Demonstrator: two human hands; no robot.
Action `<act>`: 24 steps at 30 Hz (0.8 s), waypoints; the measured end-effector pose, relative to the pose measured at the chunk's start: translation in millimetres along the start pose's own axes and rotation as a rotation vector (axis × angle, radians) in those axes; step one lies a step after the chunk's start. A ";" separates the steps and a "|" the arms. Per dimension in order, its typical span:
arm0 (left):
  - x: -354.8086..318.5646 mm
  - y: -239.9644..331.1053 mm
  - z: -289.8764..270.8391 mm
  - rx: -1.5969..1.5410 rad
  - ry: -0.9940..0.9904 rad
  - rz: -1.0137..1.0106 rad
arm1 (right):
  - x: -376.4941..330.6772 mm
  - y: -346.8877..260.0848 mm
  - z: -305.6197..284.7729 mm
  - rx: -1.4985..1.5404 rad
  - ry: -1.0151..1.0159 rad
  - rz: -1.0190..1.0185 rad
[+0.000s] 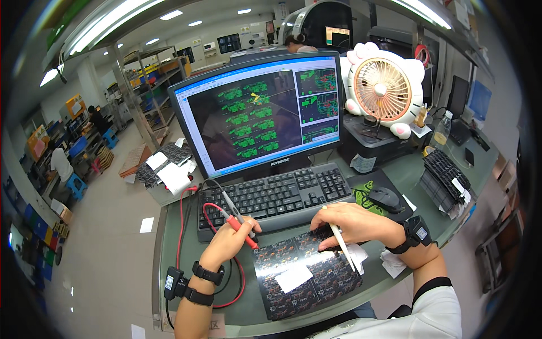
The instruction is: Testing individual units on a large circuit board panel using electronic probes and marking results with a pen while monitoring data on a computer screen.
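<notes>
A dark circuit board panel [333, 285] with rows of copper-coloured parts lies on the green bench mat [248, 316] in front of me. A white piece [293, 278], seemingly paper, sits on it. My left hand [226, 244], at the panel's far left corner, is closed round a red test probe [234, 222] and a black-and-grey test probe [230, 202]. The red tip points down at the panel's corner. My right hand [361, 225] rests at the panel's far right edge, a slim white pen-shaped tool [341, 240] between its fingers. Its fingertips are partly hidden.
Behind the panel stand a black keyboard [282, 195] and a monitor [245, 121] displaying green board layouts. A mouse [385, 199], a cat-shaped fan [384, 90], a bottle [442, 130] and stacked dark boards [443, 178] are to the right. A red cable [244, 279] loops beside my left wrist.
</notes>
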State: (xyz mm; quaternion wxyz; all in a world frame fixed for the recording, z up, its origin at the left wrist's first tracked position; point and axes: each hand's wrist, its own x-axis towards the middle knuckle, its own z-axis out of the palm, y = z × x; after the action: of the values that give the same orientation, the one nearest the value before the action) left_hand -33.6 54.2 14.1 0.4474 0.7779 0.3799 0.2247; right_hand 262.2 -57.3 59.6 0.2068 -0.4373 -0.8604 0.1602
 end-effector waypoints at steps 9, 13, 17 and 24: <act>2.8 -11.1 -0.8 -0.073 0.088 0.074 | 0.8 3.6 1.2 -0.034 0.047 -0.040; 4.5 -7.9 -2.6 -0.111 0.122 0.093 | -0.6 3.7 -1.5 -0.081 0.087 -0.064; 2.2 -9.1 -7.9 -0.205 0.181 0.164 | 0.2 4.0 -0.4 0.077 0.179 -0.151; -7.1 17.8 -21.2 -0.715 0.133 0.291 | -8.5 11.1 -1.5 0.812 0.084 0.042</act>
State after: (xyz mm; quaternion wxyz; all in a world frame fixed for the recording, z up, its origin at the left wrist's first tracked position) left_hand -45.7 54.2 40.0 0.6281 0.6025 0.1915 0.4536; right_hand 275.0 -57.8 54.1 0.3944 -0.3438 -0.7090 0.4728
